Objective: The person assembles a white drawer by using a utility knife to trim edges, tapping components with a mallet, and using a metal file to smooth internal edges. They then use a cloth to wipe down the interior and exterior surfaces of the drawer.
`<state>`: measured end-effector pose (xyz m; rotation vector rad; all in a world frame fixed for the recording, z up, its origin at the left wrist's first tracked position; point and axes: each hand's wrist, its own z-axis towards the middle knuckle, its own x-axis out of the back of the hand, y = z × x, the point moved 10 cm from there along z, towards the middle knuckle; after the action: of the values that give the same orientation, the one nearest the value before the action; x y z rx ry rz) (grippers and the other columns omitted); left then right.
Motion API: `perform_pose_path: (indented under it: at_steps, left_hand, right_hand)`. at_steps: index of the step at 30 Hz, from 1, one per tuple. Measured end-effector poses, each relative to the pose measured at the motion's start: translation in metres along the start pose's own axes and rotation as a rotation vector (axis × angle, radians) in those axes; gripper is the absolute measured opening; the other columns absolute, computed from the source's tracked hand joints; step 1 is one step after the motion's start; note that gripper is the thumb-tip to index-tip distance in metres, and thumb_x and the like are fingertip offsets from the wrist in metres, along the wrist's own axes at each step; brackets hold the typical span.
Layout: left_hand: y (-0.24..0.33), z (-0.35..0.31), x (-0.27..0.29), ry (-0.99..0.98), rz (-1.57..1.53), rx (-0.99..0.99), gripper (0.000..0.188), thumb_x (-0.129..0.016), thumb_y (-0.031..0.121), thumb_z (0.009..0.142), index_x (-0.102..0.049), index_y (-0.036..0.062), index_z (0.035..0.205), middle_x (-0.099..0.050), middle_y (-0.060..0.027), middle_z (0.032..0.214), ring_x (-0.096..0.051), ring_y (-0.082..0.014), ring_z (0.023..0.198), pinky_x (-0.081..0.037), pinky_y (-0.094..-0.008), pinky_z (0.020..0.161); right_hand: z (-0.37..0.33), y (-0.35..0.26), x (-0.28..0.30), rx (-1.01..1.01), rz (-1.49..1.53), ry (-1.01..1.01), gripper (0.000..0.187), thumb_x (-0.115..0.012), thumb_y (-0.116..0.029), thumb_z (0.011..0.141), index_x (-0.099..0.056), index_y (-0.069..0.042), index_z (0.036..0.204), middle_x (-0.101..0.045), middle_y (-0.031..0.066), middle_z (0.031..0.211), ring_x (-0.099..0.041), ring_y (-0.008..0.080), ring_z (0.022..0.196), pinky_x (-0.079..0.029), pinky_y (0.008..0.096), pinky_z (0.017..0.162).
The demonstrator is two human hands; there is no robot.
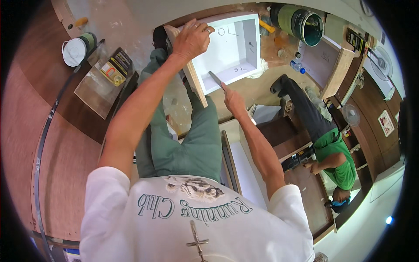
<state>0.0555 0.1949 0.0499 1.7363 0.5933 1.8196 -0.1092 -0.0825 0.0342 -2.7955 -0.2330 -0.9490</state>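
A wooden drawer (218,50) with a white interior and pencil-like marks inside stands tilted in front of my legs. Its bare wooden front panel (197,83) faces left. My left hand (192,40) grips the drawer's upper left corner, fingers bent over the edge. In my right hand (235,103) is a narrow, flat grey metal tool (215,79), its blade pointing up and left over the drawer's near wall. The fingers hide its grip end, and I cannot tell whether the blade touches the wall.
A co-worker in a green shirt (336,153) is at the right beside a brown cabinet (305,183). Another drawer (321,65), a green bucket (307,26) and a water bottle (297,67) stand beyond. Left are a white-lidded can (74,52) and a black-yellow box (117,65).
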Motion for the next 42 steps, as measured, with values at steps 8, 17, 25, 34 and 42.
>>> perform_pose_path:
  at_steps: [8, 17, 25, 34, 42]
  left_hand:
    - [-0.017, -0.013, -0.001, -0.036, 0.112, 0.038, 0.027, -0.059, 0.015, 0.091, -0.074, 0.0136, 0.114, -0.07, -0.0079, 0.107, -0.068, -0.027, 0.11, -0.043, -0.0441, 0.114]
    - [-0.013, -0.008, -0.005, 0.004, 0.129, 0.034, 0.022, -0.062, 0.015, 0.09, -0.075, 0.0102, 0.108, -0.072, -0.0081, 0.109, -0.067, -0.0313, 0.11, -0.047, -0.0438, 0.109]
    - [0.005, 0.006, -0.007, -0.011, 0.083, 0.023, 0.022, -0.062, 0.015, 0.089, -0.076, 0.0102, 0.105, -0.071, -0.0075, 0.107, -0.067, -0.0286, 0.108, -0.049, -0.0435, 0.107]
    - [-0.014, -0.004, -0.004, -0.067, 0.122, 0.068, 0.022, -0.063, 0.018, 0.089, -0.075, 0.0116, 0.106, -0.068, -0.005, 0.105, -0.065, -0.025, 0.107, -0.052, -0.0429, 0.099]
    - [-0.011, -0.01, -0.009, -0.071, 0.126, 0.06, 0.022, -0.063, 0.017, 0.089, -0.076, 0.0107, 0.107, -0.066, -0.0053, 0.104, -0.064, -0.0243, 0.108, -0.053, -0.043, 0.096]
  right_hand:
    - [-0.048, -0.013, 0.006, 0.043, 0.012, -0.054, 0.047, -0.055, -0.021, 0.103, -0.054, -0.025, 0.15, -0.07, 0.0239, 0.084, -0.067, 0.0467, 0.077, -0.052, 0.0579, 0.068]
    - [-0.029, 0.001, 0.021, 0.103, 0.049, 0.027, 0.045, -0.055, -0.02, 0.103, -0.055, -0.025, 0.148, -0.069, 0.0218, 0.081, -0.067, 0.045, 0.072, -0.051, 0.0568, 0.065]
    - [-0.008, 0.039, 0.013, 0.055, -0.075, 0.065, 0.046, -0.056, -0.02, 0.101, -0.056, -0.024, 0.147, -0.07, 0.0203, 0.081, -0.067, 0.0435, 0.071, -0.053, 0.0575, 0.065]
    - [-0.018, 0.025, 0.03, 0.122, -0.077, 0.004, 0.045, -0.056, -0.022, 0.103, -0.055, -0.023, 0.148, -0.068, 0.0196, 0.076, -0.067, 0.041, 0.068, -0.052, 0.0564, 0.061]
    - [-0.03, 0.034, 0.041, 0.082, -0.032, -0.065, 0.045, -0.056, -0.02, 0.103, -0.056, -0.022, 0.148, -0.07, 0.0211, 0.079, -0.069, 0.0423, 0.075, -0.053, 0.0562, 0.066]
